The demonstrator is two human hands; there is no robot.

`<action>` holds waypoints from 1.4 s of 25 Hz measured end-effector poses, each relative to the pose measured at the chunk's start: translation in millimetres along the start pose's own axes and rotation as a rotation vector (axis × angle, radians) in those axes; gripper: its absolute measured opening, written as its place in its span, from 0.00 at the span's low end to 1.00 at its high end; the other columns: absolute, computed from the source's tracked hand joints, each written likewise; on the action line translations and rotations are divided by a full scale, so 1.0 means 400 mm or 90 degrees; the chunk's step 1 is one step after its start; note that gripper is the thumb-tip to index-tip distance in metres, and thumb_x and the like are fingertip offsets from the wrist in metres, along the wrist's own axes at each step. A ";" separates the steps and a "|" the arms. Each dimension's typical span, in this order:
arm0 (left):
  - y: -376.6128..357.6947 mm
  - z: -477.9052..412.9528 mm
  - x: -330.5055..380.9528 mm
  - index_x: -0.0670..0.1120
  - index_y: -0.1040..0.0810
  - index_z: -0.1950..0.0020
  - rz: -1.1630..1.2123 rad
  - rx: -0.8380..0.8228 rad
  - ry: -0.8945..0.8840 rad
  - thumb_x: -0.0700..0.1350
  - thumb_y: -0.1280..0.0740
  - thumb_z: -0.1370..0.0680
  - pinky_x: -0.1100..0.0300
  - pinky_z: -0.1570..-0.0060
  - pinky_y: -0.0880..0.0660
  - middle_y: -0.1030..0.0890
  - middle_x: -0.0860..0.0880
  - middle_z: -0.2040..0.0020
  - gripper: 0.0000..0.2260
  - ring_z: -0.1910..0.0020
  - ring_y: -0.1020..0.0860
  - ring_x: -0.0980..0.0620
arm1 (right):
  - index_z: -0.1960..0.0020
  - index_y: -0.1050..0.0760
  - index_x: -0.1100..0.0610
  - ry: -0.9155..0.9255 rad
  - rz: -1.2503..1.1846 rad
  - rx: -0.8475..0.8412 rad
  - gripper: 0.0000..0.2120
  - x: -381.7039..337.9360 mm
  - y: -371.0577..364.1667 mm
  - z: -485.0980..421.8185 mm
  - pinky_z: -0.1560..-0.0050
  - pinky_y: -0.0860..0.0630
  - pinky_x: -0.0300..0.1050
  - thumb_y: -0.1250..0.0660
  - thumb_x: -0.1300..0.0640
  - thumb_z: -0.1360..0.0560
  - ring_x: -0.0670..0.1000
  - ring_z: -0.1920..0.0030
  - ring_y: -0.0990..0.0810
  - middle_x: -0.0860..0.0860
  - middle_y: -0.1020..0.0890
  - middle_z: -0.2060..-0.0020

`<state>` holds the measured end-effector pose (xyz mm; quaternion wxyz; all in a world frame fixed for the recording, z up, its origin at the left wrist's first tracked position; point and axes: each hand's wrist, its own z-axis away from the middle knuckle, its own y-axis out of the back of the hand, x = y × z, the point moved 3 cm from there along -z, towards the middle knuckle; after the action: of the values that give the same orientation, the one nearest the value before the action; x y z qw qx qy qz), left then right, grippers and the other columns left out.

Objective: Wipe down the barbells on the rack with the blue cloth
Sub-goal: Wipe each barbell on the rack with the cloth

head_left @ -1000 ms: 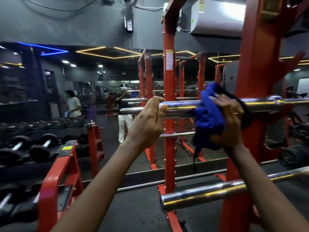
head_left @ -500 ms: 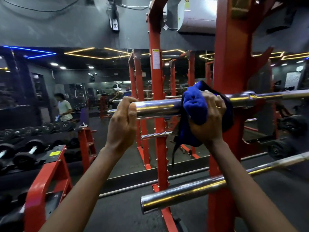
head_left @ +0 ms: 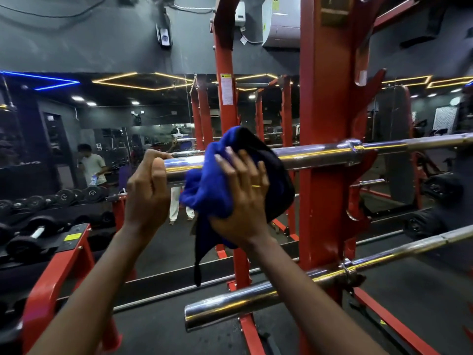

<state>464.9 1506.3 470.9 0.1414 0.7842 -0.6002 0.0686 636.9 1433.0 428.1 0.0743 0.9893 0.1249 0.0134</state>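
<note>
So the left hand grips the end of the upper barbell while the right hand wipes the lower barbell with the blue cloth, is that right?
Not quite. In the head view the right hand presses the blue cloth on the upper barbell, the same bar whose end the left hand grips. The lower barbell is untouched.

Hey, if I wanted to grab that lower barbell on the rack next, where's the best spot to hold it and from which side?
Probably grip the lower barbell on its thick chrome sleeve near the free end, coming from above with the fingers wrapped around it. That end sticks out clear of the red rack upright toward you, smooth and bare. Further right, the collar and the rack's hook crowd the bar.
</note>
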 end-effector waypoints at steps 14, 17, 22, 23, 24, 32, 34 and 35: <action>0.045 -0.008 0.040 0.51 0.20 0.39 -0.042 -0.132 0.237 0.60 0.55 0.14 0.63 0.57 0.25 0.16 0.47 0.51 0.26 0.61 0.20 0.64 | 0.32 0.25 0.58 -0.107 -0.036 0.104 0.33 0.053 0.031 -0.037 0.21 0.47 0.61 0.31 0.44 0.33 0.59 0.27 0.29 0.54 0.22 0.32; 0.053 -0.009 0.003 0.51 0.20 0.40 0.017 -0.169 0.217 0.65 0.54 0.18 0.51 0.44 0.22 0.15 0.50 0.46 0.28 0.48 0.18 0.55 | 0.28 0.26 0.54 0.001 -0.049 0.011 0.37 -0.050 -0.013 -0.037 0.19 0.51 0.57 0.30 0.43 0.35 0.58 0.24 0.32 0.53 0.25 0.28; 0.091 0.002 -0.039 0.52 0.21 0.39 -0.010 -0.206 0.186 0.63 0.54 0.17 0.53 0.43 0.24 0.17 0.53 0.46 0.26 0.47 0.19 0.56 | 0.30 0.22 0.52 0.132 -0.122 0.022 0.30 -0.070 -0.006 -0.002 0.21 0.44 0.52 0.30 0.50 0.31 0.54 0.24 0.30 0.52 0.24 0.28; 0.103 0.010 -0.065 0.53 0.20 0.41 -0.010 -0.210 0.190 0.62 0.54 0.16 0.54 0.44 0.24 0.17 0.53 0.47 0.25 0.49 0.20 0.57 | 0.30 0.22 0.53 0.174 -0.132 0.000 0.29 -0.080 -0.008 0.021 0.22 0.42 0.51 0.29 0.50 0.31 0.54 0.25 0.28 0.53 0.24 0.28; 0.116 0.020 -0.100 0.53 0.20 0.43 -0.003 -0.215 0.202 0.61 0.54 0.16 0.55 0.44 0.24 0.17 0.53 0.47 0.24 0.50 0.19 0.57 | 0.30 0.22 0.54 0.211 -0.137 -0.032 0.29 -0.097 -0.016 0.048 0.23 0.41 0.50 0.29 0.51 0.31 0.53 0.27 0.27 0.53 0.23 0.29; 0.321 0.097 -0.393 0.49 0.21 0.34 -0.145 -0.290 0.299 0.51 0.43 0.14 0.60 0.41 0.35 0.20 0.49 0.35 0.15 0.35 0.25 0.50 | 0.30 0.25 0.56 -0.102 -0.160 -0.209 0.35 -0.105 -0.227 0.172 0.27 0.33 0.52 0.33 0.67 0.38 0.54 0.29 0.25 0.54 0.22 0.31; 0.372 0.103 -0.461 0.50 0.23 0.32 -0.159 -0.305 0.300 0.50 0.39 0.16 0.57 0.40 0.32 0.20 0.48 0.35 0.14 0.35 0.24 0.48 | 0.31 0.24 0.59 -0.233 -0.190 -0.193 0.33 -0.098 -0.270 0.155 0.28 0.29 0.53 0.36 0.68 0.37 0.56 0.32 0.22 0.55 0.20 0.34; 0.394 0.103 -0.495 0.50 0.23 0.31 -0.163 -0.311 0.305 0.50 0.37 0.17 0.55 0.38 0.31 0.20 0.48 0.35 0.15 0.35 0.23 0.48 | 0.32 0.24 0.59 -0.297 -0.204 -0.190 0.33 -0.098 -0.292 0.142 0.30 0.27 0.53 0.39 0.68 0.37 0.57 0.34 0.21 0.55 0.19 0.36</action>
<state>257.4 1638.5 398.6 0.4687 0.7576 -0.4459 0.0868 572.9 1526.8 354.0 0.2467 0.9114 0.2556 -0.2077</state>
